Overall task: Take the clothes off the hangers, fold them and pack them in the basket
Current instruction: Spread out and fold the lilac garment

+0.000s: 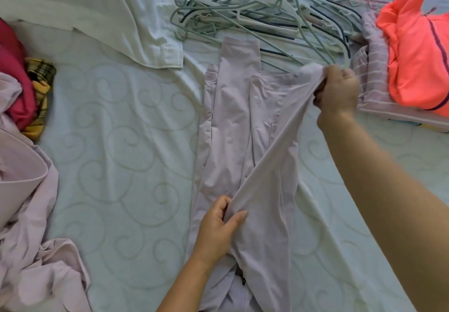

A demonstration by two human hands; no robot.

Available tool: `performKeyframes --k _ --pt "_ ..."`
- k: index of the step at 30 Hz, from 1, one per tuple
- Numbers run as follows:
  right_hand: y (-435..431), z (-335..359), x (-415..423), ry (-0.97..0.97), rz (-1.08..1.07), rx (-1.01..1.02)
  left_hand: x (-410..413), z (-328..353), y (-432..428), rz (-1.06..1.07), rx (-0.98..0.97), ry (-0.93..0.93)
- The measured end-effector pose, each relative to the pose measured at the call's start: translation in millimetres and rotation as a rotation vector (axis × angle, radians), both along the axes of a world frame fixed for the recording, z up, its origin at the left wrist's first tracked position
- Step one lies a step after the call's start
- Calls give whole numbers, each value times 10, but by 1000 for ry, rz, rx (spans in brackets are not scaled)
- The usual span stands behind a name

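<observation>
Here the pale lilac garment lies long on the bed, below the heap of empty hangers. The left hand pinches its middle and the right hand grips one end, fingers closed on cloth, probably to stretch it flat for folding.

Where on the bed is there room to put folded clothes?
The bare mattress between the red clothes at left and the lilac garment is free. Near the hangers and orange top it is crowded.
</observation>
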State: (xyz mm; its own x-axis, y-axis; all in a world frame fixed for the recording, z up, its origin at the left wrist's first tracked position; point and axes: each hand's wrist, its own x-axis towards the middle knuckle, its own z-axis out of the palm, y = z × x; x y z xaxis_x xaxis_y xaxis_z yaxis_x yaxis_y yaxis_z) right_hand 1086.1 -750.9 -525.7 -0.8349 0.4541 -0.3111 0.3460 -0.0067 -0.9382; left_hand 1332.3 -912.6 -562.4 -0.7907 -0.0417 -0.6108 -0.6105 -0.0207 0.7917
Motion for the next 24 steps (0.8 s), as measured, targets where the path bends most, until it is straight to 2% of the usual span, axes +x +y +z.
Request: performKeyframes --k 1,3,5,8,10,11,13,15,16,18,19,21,24 --pt "-24 136 -6 83 -16 -6 3 10 -2 11 42 -15" --pt "-150 297 -116 236 32 109 -19 27 -14 41 117 -54" --pt "-358 262 -247 289 187 243 -62 14 -47 108 146 -95" --pt "-579 -94 -300 112 575 432 -94 -73 -122 163 92 -144" --pt "-490 -425 -214 -52 808 705 -74 -151 -145 177 62 -175" --pt "-418 -551 -111 -106 864 830 -63 -177 -150 188 58 -186" --pt "-312 -671 125 -67 853 967 -42 -205 -146 210 67 -200" --pt "-268 -739 315 26 725 902 -17 -214 -139 227 98 -217" --pt "-255 -745 342 26 588 810 -3 -214 -133 236 118 -225" --pt "-224 -754 206 -139 346 560 17 -223 -124 233 148 -230" --pt "-210 -750 102 -236 316 478 23 -228 -117 223 160 -231" --pt "-193 -704 -85 -348 403 481 33 -248 -115 206 159 -228" --pt "-115 -628 -227 -302 364 564 41 -274 -135 181 137 -224"
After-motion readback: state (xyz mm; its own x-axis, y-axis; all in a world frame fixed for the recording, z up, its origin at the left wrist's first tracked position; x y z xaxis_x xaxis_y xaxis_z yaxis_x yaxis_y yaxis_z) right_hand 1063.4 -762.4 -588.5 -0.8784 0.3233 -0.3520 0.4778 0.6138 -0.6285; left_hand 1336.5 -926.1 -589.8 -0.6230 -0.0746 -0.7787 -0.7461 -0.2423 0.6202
